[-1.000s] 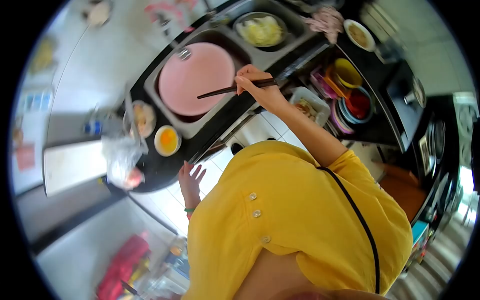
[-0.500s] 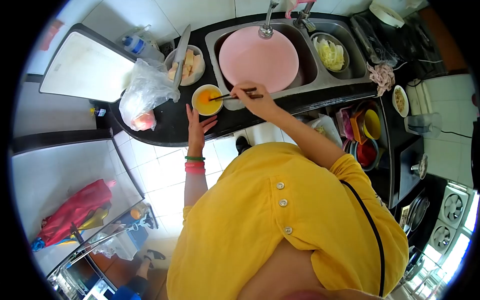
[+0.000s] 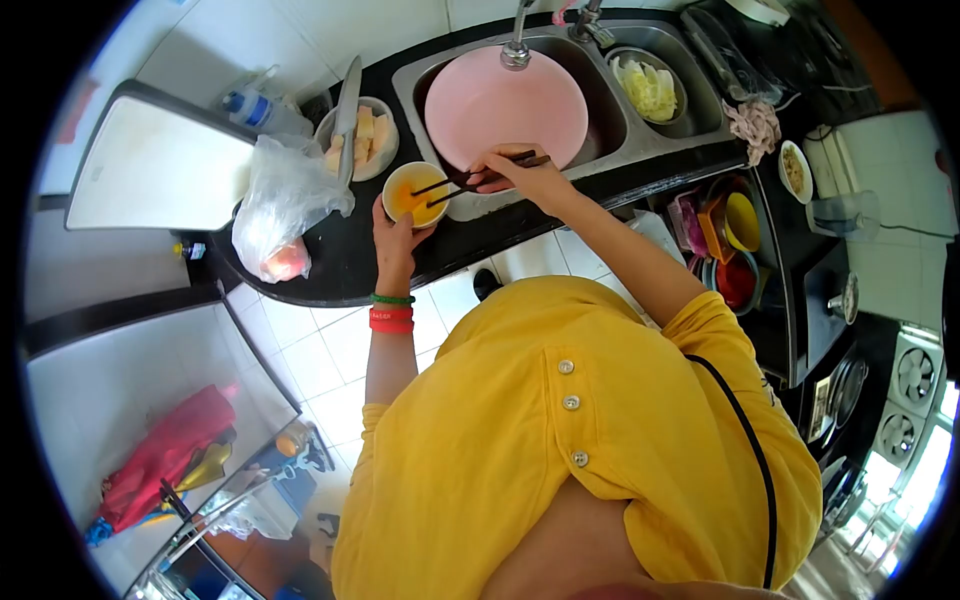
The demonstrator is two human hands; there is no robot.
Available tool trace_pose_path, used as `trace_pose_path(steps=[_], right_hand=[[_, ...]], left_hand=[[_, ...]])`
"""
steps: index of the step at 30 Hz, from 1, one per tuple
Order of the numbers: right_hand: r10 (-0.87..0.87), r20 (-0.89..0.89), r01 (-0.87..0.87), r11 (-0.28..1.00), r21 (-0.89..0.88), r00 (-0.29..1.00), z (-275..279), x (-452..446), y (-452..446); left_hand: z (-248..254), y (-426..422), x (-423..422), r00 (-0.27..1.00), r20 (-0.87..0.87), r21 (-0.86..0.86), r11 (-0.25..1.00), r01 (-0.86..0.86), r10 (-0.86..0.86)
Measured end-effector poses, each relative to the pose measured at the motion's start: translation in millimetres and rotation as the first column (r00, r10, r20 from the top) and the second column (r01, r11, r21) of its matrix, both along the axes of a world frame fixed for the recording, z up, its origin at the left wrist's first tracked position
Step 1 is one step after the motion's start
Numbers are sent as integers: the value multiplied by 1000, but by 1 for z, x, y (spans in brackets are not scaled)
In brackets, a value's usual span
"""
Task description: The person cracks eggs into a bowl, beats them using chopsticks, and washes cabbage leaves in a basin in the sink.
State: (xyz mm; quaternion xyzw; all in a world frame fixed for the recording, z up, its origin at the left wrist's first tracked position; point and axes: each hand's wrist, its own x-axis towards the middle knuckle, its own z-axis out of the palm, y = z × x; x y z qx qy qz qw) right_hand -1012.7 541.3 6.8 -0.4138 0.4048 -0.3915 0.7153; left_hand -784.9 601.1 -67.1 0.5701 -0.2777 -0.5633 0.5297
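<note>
My left hand grips the near rim of a small white bowl and tilts it a little. Inside is yellow-orange beaten egg. Between the fingers of my right hand is a pair of dark chopsticks, their tips apart in the egg. Just behind the small bowl stands a larger white bowl of pale chunks, with a big knife lying across it. To the left a clear plastic bag holds something reddish.
A pink basin fills the left sink under the tap. Chopped cabbage sits in a metal bowl in the right sink. A white cutting board leans at the left. The black counter's edge runs close to my body.
My left hand has gone from spread fingers beside the small bowl to gripping it. The bowl now tilts. In my right hand the chopsticks have spread apart in the egg.
</note>
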Motion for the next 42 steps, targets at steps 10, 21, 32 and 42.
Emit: trace_pose_path(steps=[10,21,32,42], right_hand=[[-295,-60,283,947,-149,954,24,-122,6],[-475,128,487,869,-86,871,54,-224,74],[-615,-74,610,789,-79,785,65,-378,162],[-744,-197,744,662,-89,638,108,-491,222]], left_hand=[[45,-53,-70,928,-231,91,943,321,-294],[69,-84,-198,732,-91,36,733,680,-675],[68,-46,-376,496,-34,42,495,868,-868],[95,-28,-507,384,-13,62,383,922,-923]])
